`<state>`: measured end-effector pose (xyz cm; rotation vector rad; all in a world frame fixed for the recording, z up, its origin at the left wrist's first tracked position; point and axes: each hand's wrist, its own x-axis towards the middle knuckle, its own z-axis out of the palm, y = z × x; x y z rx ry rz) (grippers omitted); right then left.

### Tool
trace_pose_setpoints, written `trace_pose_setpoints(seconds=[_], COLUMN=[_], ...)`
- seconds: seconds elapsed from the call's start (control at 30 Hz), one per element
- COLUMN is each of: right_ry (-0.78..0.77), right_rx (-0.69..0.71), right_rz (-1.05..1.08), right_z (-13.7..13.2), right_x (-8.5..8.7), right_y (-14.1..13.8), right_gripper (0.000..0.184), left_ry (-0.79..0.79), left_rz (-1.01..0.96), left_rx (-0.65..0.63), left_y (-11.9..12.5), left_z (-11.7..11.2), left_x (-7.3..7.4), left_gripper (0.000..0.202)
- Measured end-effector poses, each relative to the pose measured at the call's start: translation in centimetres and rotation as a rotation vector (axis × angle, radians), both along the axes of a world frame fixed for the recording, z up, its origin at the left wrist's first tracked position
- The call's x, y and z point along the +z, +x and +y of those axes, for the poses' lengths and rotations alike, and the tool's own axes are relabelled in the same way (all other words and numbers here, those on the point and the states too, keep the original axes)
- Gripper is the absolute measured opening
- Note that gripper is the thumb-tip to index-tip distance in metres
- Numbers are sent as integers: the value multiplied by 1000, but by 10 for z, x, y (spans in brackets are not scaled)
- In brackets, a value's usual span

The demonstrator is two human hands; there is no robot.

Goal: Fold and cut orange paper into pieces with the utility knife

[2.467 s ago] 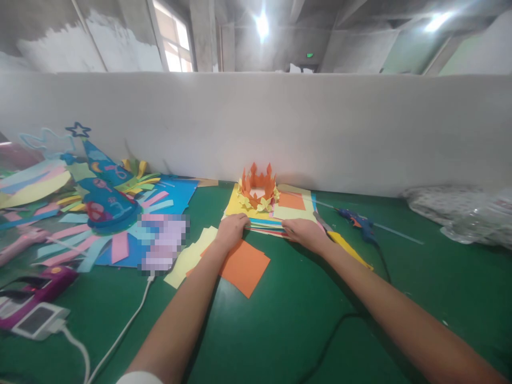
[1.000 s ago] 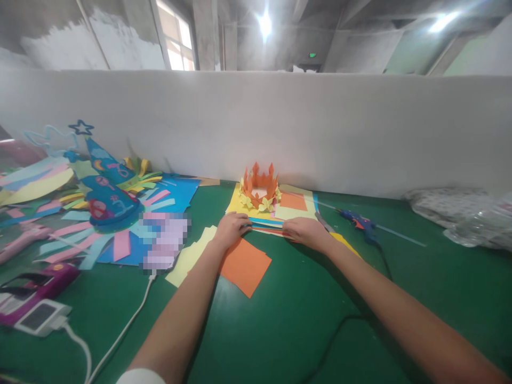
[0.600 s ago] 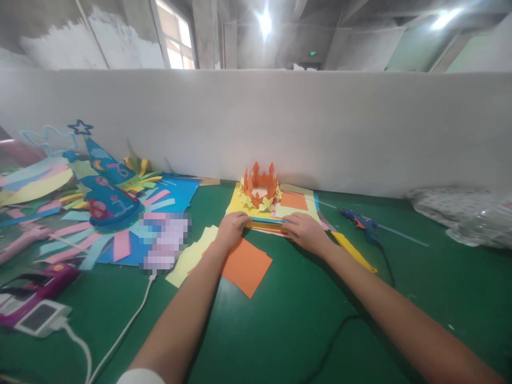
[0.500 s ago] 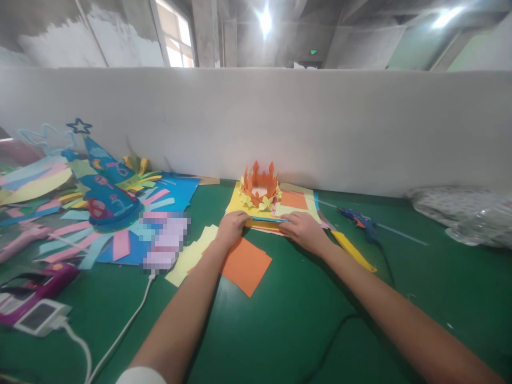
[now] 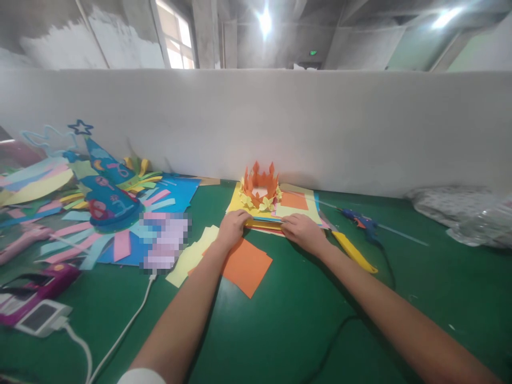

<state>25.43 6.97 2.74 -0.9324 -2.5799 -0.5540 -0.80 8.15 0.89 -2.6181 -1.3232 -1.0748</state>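
A stack of coloured paper sheets (image 5: 262, 225) lies on the green table, its front edge towards me. My left hand (image 5: 232, 226) grips that edge at its left end, fingertips on the top sheet. Near the right part of the same edge, my right hand (image 5: 301, 230) has its fingers closed on the sheets. On top of the stack stands an orange paper crown (image 5: 261, 194) with pale yellow paper flowers round its base. An orange square sheet (image 5: 248, 269) and pale yellow sheets (image 5: 186, 261) lie beside and partly under my left forearm.
To the right are a yellow-handled knife (image 5: 354, 252), a blue glue gun (image 5: 362, 223) with a cable and a clear plastic bag (image 5: 484, 226). Blue cone hats (image 5: 106, 197), paper strips, a pink glue gun (image 5: 30, 237) and a cabled white device (image 5: 42, 317) occupy the left. A white partition (image 5: 340, 122) stands behind.
My right hand's fingers have shifted very slightly right along the stack's front edge. My left hand, the stack and the crown look almost unchanged.
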Motion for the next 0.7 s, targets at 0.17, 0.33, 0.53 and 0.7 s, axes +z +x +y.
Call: trace_pose_setpoints(seconds=[0.17, 0.33, 0.53, 0.7], right_ry=[21, 40, 86, 111], right_rx=[4, 16, -15, -115], right_rz=[9, -25, -58, -69], right_z=[0, 3, -1, -12], right_x=[-3, -3, 2, 1], right_y=[1, 2, -4, -16], right_gripper=[22, 23, 20, 18], left_ry=[5, 10, 23, 29], left_rz=[-16, -30, -43, -63], left_rx=[-10, -71, -88, -76], left_y=[0, 1, 0, 1], left_z=[-1, -5, -2, 2], left_x=[4, 7, 3, -1], left_gripper=[35, 29, 28, 29])
